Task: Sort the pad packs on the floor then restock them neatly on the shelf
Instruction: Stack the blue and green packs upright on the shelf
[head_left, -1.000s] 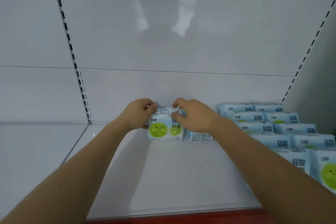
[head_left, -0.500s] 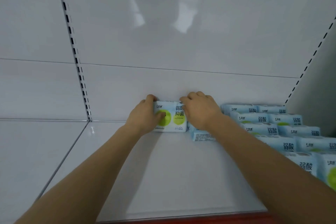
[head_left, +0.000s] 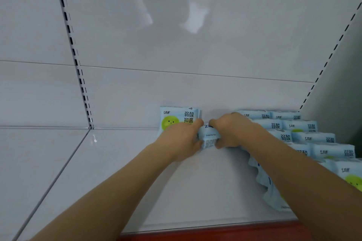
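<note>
head view: person reaching with both bare arms onto a white shelf (head_left: 121, 191), looking forward and down
left hand (head_left: 181, 140): fingers curled round the left end of a small pad pack, thumb on top; grip is narrow and holding the pack
right hand (head_left: 232, 132): fingers curled round the right end of the same pack, thumb underneath at the front; holding it
held pack (head_left: 209, 137): light blue, between the two hands at the back of the shelf, printed end face turned toward the camera, small text and a barcode-like patch showing; cannot tell whether it rests on the shelf or is lifted slightly
standing pack (head_left: 179, 118): upright against the back wall (head_left: 195, 92), at about 10 o'clock from the held pack, just beside it; light blue with a green smiley circle and dark characters; lower part hidden by the left hand
stocked packs (head_left: 305, 137): rows of the same blue packs at 3 o'clock from the hands, filling the right end of the shelf from back wall to front, overlapping like tiles, right forearm crosses in front of them
loose pack (head_left: 264, 180): crumpled blue wrapper edge at 5 o'clock from the hands, partly under the right forearm, at the left edge of the stocked rows
slotted upright (head_left: 73, 53): black slots, runs down the wall at 10 o'clock, ends at the shelf's back left corner
shelf front edge (head_left: 215, 234): red strip at 6 o'clock
wall reflection: dim blurred shape at 12 o'clock
</note>
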Available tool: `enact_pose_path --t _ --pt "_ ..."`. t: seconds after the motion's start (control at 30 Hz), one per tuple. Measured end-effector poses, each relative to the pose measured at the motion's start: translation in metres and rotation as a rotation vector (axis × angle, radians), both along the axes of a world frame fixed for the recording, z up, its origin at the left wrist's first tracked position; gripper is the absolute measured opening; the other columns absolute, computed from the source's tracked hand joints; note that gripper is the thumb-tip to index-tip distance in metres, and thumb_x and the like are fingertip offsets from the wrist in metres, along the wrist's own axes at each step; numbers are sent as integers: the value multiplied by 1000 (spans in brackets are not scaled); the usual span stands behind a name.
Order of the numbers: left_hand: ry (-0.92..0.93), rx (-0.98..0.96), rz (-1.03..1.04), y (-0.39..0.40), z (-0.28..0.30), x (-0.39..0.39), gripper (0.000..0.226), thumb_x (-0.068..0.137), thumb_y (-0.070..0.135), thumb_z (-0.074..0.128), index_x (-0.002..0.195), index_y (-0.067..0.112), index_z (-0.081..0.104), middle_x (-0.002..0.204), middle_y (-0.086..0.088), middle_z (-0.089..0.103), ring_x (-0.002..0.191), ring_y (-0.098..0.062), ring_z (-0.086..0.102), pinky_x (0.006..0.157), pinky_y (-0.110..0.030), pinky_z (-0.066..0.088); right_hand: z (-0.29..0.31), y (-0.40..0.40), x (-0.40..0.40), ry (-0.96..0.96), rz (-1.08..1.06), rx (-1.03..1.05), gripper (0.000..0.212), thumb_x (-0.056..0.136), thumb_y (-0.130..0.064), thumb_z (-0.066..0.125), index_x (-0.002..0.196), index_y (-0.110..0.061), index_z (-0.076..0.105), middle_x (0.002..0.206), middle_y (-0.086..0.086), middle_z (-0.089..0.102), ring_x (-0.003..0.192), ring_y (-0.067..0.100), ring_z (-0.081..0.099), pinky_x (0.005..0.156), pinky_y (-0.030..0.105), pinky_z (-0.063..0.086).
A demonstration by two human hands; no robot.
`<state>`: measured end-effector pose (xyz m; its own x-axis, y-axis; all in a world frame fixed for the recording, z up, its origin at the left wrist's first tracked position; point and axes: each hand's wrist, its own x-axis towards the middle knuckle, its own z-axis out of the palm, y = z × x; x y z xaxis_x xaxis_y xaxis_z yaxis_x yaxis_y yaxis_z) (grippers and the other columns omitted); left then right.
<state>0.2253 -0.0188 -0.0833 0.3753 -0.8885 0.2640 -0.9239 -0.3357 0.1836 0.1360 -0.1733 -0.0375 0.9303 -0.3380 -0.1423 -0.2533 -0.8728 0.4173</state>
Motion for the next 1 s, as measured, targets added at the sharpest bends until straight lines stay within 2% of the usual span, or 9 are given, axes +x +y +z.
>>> enact_pose_path --t 0.17,0.23,0.33,0.47,0.57,0.67,0.77,0.87,1.0 --pt "-47 -2 -34 -11 -12 -3 57 92 34 59 141 15 35 117 -9 58 103 -32 60 78 -39 49 27 -10 -5 -2 -8 251 19 90 -36 61 107 -28 64 107 -4 66 102 22 59 91 37 50" --pt "-14 -72 -5 -13 -6 -4 49 94 40 58 133 14 43 116 -7 59 102 -30 60 77 -40 50 38 -11 -11 -74 -2 383 28 95 -33 59 121 -29 65 116 -6 64 108 19 58 95 33 47" --pt "137 -124 71 -18 5 -1 32 97 47 56 106 17 50 94 0 57 89 -25 55 69 -35 39 43 -14 -17 -218 0 493 35 98 -33 55 133 -31 58 124 -5 60 113 16 55 93 28 42" --pt "237 -128 155 -24 10 7 31 98 48 54 96 18 50 87 2 54 88 -24 56 67 -32 32 33 -17 -23 -205 33 376 48 90 -45 64 135 -32 53 119 -1 58 111 19 53 95 35 45" --pt "285 -223 200 -28 10 3 37 97 43 58 122 17 52 88 1 61 94 -26 61 68 -34 39 26 -23 -23 -203 8 269 53 91 -41 64 139 -31 43 114 3 56 108 25 54 92 40 47" --pt "13 -327 266 -25 9 3 38 94 35 62 126 17 51 98 -2 64 94 -28 60 72 -39 48 25 -30 -16 -226 -40 323 47 94 -37 62 133 -31 38 109 7 54 97 28 54 86 40 47" --pt "-416 -394 299 -19 -2 15 36 78 23 74 110 10 64 107 -10 61 100 -35 57 75 -44 49 23 -36 -4 -205 -14 210 40 96 -37 57 133 -30 44 123 7 54 112 28 48 88 37 38" --pt "-461 -230 385 -15 -14 24 48 76 26 72 120 11 61 119 -12 60 116 -38 52 97 -59 42 24 -33 6 -178 1 56 40 98 -38 53 137 -30 47 133 5 47 127 27 40 99 42 36" --pt "-419 -132 375 -12 -18 26 57 69 24 82 121 12 61 115 -10 62 110 -37 56 96 -60 45 20 -26 12 -181 -15 6 42 97 -27 49 139 -32 48 132 6 43 128 27 39 97 45 37"
